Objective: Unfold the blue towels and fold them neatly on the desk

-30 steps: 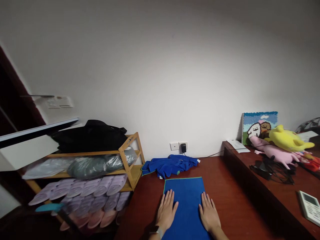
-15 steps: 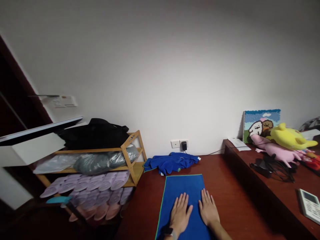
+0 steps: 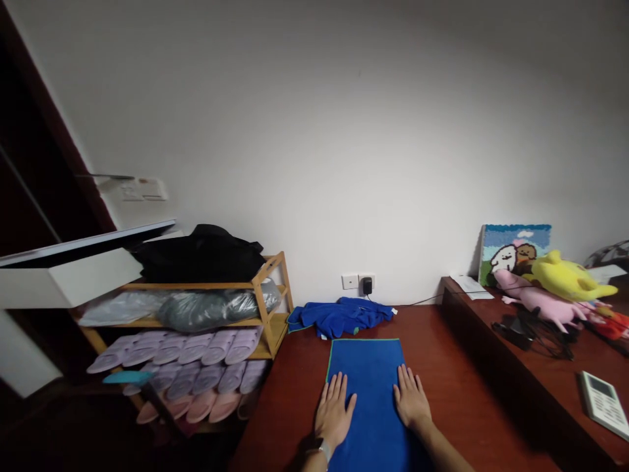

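Cloth (image 3: 371, 393), blue with green edging, lies flat on the brown table (image 3: 462, 373). The left hand (image 3: 335, 413) rests palm down, outstretched, over the cloth's left edge; the right hand (image 3: 413, 401), likewise flattened, covers its right edge. Beyond both hands sits a heap of crumpled blue fabric (image 3: 344, 317); a wooden shelf (image 3: 196, 286) stands left of them, plush toys (image 3: 565, 277) right.

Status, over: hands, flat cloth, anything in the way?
Left hand, right hand palm-down on opposite edges. Green-edged blue cloth flat. Crumpled blue fabric beyond far edge.
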Demonstrator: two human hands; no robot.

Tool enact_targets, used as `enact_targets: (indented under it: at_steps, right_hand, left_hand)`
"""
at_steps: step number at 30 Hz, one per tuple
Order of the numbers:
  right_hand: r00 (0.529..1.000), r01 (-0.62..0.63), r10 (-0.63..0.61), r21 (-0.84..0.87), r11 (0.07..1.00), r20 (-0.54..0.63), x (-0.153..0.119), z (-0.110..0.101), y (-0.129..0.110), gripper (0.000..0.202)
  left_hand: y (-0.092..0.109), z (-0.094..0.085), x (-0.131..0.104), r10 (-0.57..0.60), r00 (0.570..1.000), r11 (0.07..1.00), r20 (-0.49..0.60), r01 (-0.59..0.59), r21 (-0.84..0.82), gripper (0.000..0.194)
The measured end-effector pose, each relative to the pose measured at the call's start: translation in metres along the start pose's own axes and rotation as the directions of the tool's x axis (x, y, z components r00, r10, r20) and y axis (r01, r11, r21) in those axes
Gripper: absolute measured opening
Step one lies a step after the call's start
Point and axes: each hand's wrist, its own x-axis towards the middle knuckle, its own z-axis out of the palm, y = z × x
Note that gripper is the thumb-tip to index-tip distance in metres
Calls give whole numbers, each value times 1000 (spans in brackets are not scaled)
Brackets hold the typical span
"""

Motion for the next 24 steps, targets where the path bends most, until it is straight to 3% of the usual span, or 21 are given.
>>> enact_targets:
  at_steps: [4, 8, 10, 15, 18, 21, 24]
  right_hand:
    - [998, -20, 19, 5, 1000, 56, -3, -17, -2, 71]
    - [1000, -28, 28, 59, 998, -8, -30, -16, 1, 71]
    - [1000, -7, 8, 76, 997, -5, -46, -8, 5, 71]
    - [1000, 6, -7, 60, 998, 12, -67, 1, 9, 72]
    - [1000, 15, -15, 54, 998, 1, -67, 0, 8, 72]
    - [1000, 12, -12, 58, 998, -6, -66, -1, 7, 72]
    - [1000, 11, -10, 77, 997, -21, -67, 0, 8, 72]
  left_hand:
    - [-1, -4, 2, -7, 1000, 1000, 13, 7, 1, 68]
    - [5, -8, -5, -20, 1000, 1000, -6, 20, -13, 68]
    - [20, -7, -13, 26, 999, 999, -32, -27, -33, 66]
    - [81, 1, -36, 239, 971, 963, -11, -238, -130, 62]
    - [98, 4, -44, 268, 963, 952, 24, -261, -158, 60]
    - [84, 0, -52, 248, 967, 960, 54, -238, -145, 60]
    - [47, -8, -65, 145, 986, 986, 80, -138, -89, 62]
